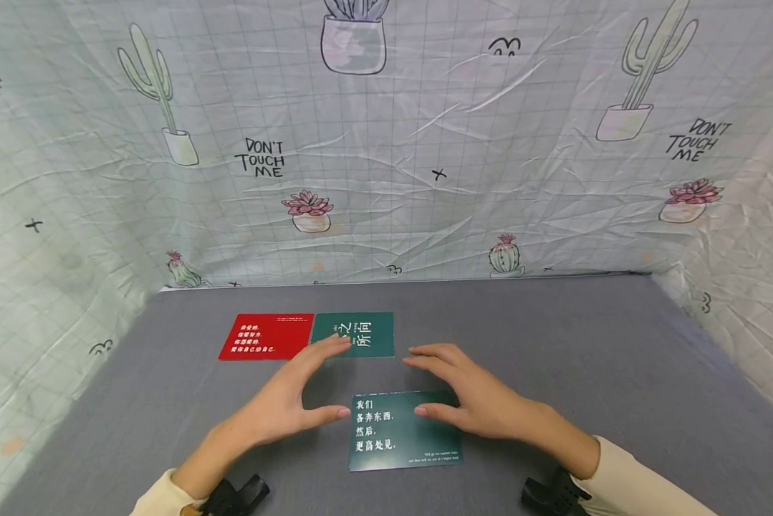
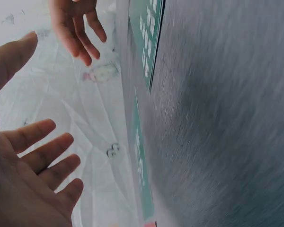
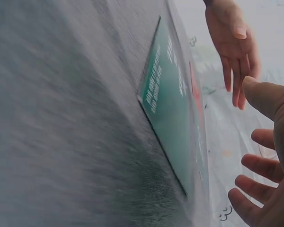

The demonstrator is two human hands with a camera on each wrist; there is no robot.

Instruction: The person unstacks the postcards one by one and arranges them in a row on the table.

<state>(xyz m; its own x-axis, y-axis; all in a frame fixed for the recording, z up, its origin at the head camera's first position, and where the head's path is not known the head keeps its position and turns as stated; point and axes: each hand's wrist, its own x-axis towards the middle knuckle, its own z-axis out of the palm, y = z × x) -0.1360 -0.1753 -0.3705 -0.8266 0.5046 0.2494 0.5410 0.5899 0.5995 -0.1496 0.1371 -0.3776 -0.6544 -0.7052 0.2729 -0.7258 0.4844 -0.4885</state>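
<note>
A dark green card [image 1: 399, 444] with white Chinese lettering lies on the grey tabletop near the front. Left of it, my left hand [image 1: 289, 394] hovers with fingers extended and thumb apart, holding nothing. My right hand [image 1: 483, 394] is spread over the card's right side, also holding nothing; in the right wrist view the green card [image 3: 168, 113] lies clear of its fingers. Farther back, a red card [image 1: 266, 337] and another green card [image 1: 380, 337] lie side by side. The left fingertips cover a little of that second green card in the head view.
The grey tabletop [image 1: 554, 344] reaches back to a pale cloth [image 1: 412, 143] printed with cacti and lettering, which also hangs at both sides. Black wrist straps [image 1: 234, 496] sit at the cuffs of light sleeves [image 1: 637, 480].
</note>
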